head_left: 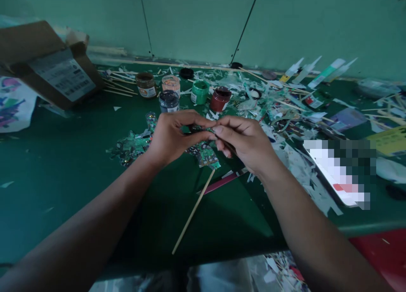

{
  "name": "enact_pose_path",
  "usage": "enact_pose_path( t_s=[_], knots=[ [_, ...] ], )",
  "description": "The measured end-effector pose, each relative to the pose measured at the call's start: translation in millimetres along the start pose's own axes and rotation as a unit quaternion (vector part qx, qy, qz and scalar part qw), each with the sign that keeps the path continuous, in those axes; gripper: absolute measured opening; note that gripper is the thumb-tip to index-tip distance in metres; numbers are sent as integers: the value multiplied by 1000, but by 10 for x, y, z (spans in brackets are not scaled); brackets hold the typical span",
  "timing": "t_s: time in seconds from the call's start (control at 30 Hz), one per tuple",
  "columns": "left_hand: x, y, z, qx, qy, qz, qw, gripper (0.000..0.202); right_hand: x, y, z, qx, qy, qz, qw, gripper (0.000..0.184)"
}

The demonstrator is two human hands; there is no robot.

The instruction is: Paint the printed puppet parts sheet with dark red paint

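Over the middle of the table, my left hand [173, 135] and my right hand [245, 141] meet at the fingertips. Both pinch a small, thin dark piece [198, 128] with green specks; its kind is unclear and my fingers cover much of it. Behind and below my left hand lies a glittery green-and-dark decorated craft piece [135, 146]. A similar flat piece [207, 154] shows beneath my fingers. From its lower edge a wooden stick [193, 211] slants toward the front. A pink pencil-like tool [222, 183] rests under my right wrist.
Open paint jars in brown [146, 85], orange [171, 85], dark grey [169, 100], green [199, 92] and red [220, 98] stand behind my hands. At left is a cardboard box [63, 72]; at right, a phone [336, 173], paper scraps [294, 177] and glue bottles [326, 73].
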State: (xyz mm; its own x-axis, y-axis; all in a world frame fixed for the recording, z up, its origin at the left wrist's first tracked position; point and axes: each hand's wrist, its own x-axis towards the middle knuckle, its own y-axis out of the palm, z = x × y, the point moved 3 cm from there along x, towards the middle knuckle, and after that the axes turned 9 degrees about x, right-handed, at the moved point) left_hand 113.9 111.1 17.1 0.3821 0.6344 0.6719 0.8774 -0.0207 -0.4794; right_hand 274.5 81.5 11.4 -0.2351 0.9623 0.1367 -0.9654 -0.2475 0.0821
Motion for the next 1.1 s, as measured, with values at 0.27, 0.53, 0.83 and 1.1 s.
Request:
enact_pose_path(
  t_s=[0.27,0.53,0.83,1.1],
  knots=[
    [-2,-39,26,67,-30,16,997,20,-10,17,29,-137,-63,-9,989,25],
    [-1,14,97,-5,-57,26,998,29,-37,6,121,-252,-145,-18,957,20],
    [-5,37,127,-34,-73,41,996,32,-29,29,64,-248,-140,-24,958,21],
    [-5,-11,86,17,-44,49,998,27,2,30,50,-181,-100,-4,978,27]
  ],
)
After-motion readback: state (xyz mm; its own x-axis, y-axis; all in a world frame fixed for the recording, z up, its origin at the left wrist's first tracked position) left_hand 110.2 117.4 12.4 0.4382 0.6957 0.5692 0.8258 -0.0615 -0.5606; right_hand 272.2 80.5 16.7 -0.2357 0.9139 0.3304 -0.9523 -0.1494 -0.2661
